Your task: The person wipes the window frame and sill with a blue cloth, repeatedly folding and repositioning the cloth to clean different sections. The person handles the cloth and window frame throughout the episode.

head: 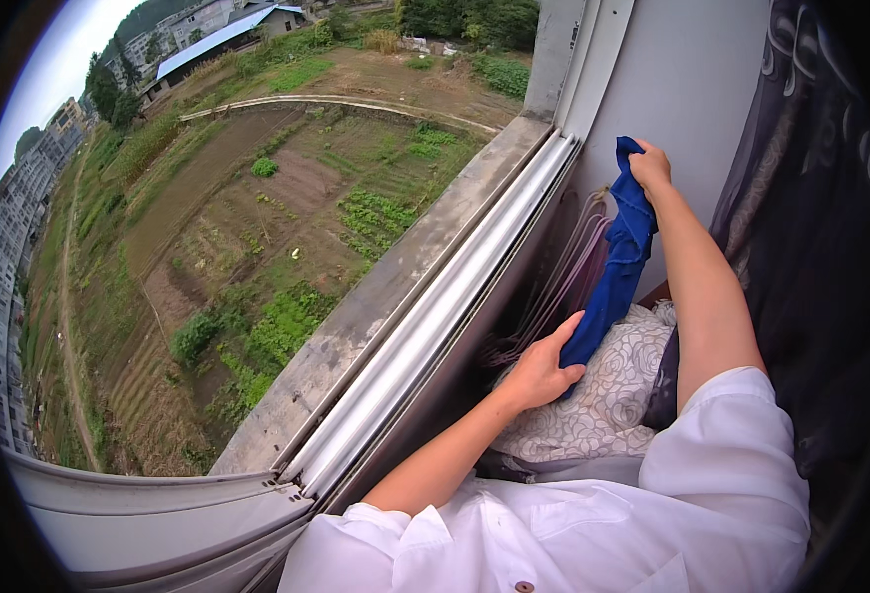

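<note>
A blue cloth (pixel 616 270) is stretched lengthwise between my two hands, beside the open window. My right hand (pixel 651 169) grips its upper end near the white wall. Lower down, my left hand (pixel 546 368) has its thumb and fingers around the cloth's other end. Several pink hangers (pixel 579 274) hang just left of the cloth, partly hidden behind it. Beneath the cloth lies a bundle of pale fabric with a rose pattern (pixel 590 422).
The metal window track (pixel 435 315) and concrete ledge (pixel 375 319) run diagonally on the left, with garden plots far below outside. A dark patterned curtain (pixel 813 244) hangs at the right. A white wall (pixel 694 89) stands ahead.
</note>
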`<state>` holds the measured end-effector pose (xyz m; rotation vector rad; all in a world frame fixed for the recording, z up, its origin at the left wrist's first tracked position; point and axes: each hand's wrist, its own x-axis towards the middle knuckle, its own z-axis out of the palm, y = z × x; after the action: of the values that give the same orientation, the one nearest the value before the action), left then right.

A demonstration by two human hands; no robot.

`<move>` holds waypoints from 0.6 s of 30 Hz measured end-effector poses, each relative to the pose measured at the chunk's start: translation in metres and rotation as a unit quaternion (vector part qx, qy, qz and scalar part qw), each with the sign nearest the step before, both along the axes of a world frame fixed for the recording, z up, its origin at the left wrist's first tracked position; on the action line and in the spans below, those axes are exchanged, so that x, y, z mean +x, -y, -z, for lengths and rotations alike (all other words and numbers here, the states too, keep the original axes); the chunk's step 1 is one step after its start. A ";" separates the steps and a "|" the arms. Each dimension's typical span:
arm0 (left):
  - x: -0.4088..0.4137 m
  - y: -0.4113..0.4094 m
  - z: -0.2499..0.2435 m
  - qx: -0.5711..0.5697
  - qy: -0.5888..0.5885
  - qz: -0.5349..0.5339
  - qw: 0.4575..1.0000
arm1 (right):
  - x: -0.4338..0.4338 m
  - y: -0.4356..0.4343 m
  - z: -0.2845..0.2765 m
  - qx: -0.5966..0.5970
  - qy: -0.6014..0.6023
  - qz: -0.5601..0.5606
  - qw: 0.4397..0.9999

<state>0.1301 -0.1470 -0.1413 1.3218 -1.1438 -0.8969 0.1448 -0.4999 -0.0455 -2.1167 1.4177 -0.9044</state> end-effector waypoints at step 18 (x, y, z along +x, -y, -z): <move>0.020 0.050 -0.017 0.013 -0.050 0.020 0.998 | 0.059 -0.001 0.012 -0.274 -0.288 -0.132 0.908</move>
<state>0.1499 -0.1968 -0.1244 1.2640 -1.0864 -0.9989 0.2042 -0.4987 -0.0578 -3.1098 1.1455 -0.6387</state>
